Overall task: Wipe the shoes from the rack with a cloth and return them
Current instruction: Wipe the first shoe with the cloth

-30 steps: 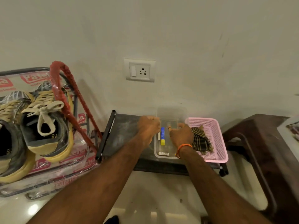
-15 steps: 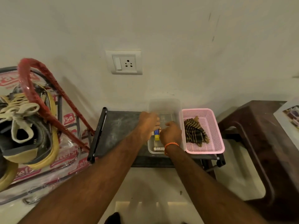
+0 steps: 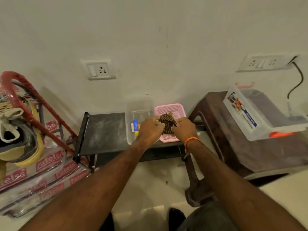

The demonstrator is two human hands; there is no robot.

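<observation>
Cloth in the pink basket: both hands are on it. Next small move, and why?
Probably lift the cloth clear of the pink basket. Left hand and right hand both pinch it from either side while it sits over the basket, and the shoe on the rack at the left is untouched. Wiping needs the cloth out first.

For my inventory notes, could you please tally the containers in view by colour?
Clear plastic: 2, the small bin on the black stand and the large lidded box on the brown stool
Pink: 1, the mesh basket
Total: 3
</observation>
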